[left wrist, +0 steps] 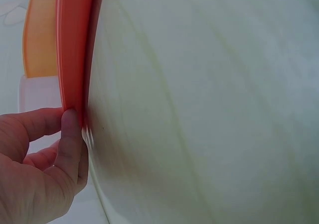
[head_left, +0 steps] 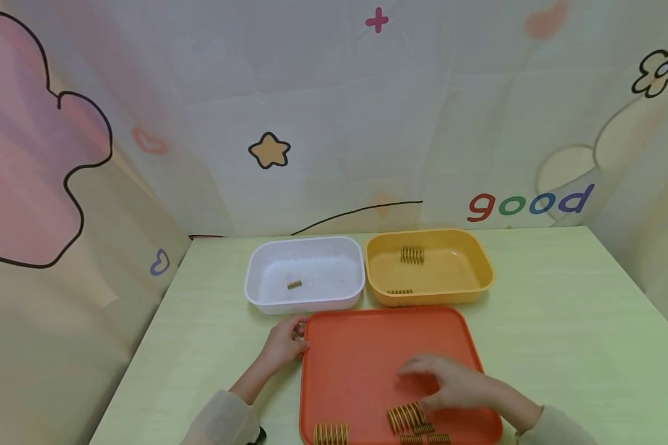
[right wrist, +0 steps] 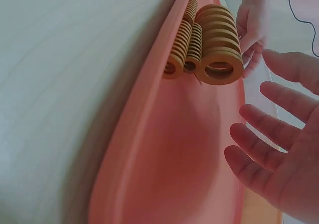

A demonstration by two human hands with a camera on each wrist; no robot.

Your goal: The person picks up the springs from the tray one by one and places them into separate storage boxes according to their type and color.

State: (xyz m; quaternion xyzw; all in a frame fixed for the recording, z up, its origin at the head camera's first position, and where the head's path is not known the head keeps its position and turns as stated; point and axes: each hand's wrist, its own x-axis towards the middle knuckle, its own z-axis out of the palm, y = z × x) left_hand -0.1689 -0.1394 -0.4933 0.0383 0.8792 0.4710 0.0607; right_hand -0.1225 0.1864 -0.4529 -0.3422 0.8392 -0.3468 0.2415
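Note:
My left hand (head_left: 284, 341) holds the left rim of the orange tray (head_left: 345, 358), thumb and fingers at the edge (left wrist: 75, 50). Over the tray's right half hangs my right hand (head_left: 451, 380), fingers apart with nothing in them. Just below its thumb in the head view lies a large golden coil spring (head_left: 405, 418). Several small springs (head_left: 438, 439) lie against that one, near the tray's front edge. Another large spring (head_left: 331, 434) is at the front left of the tray. The right wrist view shows the large spring (right wrist: 219, 45) beside the small ones.
Behind the tray stand a white bin (head_left: 306, 306) with one small spring (head_left: 294, 284) and a yellow bin (head_left: 431, 299) with two larger springs (head_left: 412, 255). The bins stand side by side. A printed cloth (head_left: 334, 123) hangs behind the pale green table (head_left: 568, 321).

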